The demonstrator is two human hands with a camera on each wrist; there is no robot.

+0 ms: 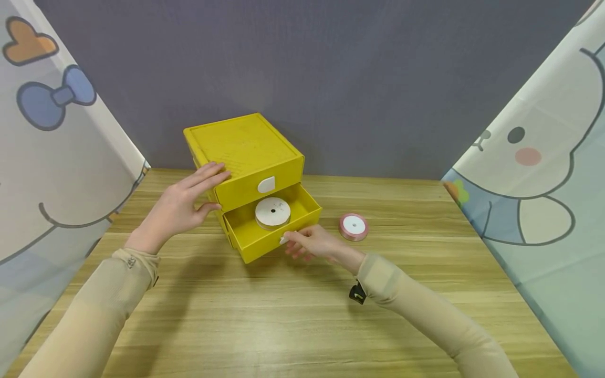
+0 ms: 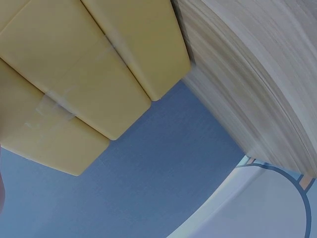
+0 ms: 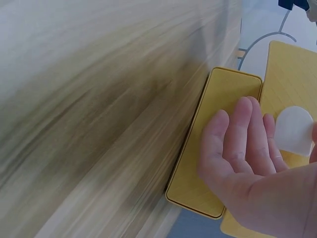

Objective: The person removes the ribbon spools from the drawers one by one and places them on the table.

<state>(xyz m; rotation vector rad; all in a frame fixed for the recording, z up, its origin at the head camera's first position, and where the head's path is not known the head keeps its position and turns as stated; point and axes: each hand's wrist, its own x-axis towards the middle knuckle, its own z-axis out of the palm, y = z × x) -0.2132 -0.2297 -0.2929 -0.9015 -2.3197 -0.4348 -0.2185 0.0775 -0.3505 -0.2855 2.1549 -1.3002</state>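
Two hands at the yellow cabinet [image 1: 241,144], one drawer out

From my remote seat I look down on a wood-grained tabletop [image 1: 283,320], a soft sheen on its near part; a dark grey cloth [image 1: 312,79] hangs behind it; two printed sheets flank it, the left sheet [image 1: 71,173] with a blue bow and an orange heart, the right sheet [image 1: 539,220] with a cartoon animal face.

I count one cabinet, set askew left of centre; its side shows me three stacked tiers in the left wrist view; the top drawer [image 1: 241,190] is closed, the open drawer [image 1: 264,249] juts out beneath it; two white tabs show, the upper tab [image 1: 266,185] and the lower tab [image 3: 293,130]; I count two spools, the white spool [image 1: 268,216] flat inside the open drawer, the pink spool [image 1: 348,222] flat on the wood just right of it; the left hand [image 1: 181,205] lays nearly straight fingers over the cabinet's top edge, its grasp unclosed; the right hand [image 1: 314,244] pinches the lower tab by thumb and forefinger, its other fingers loose.
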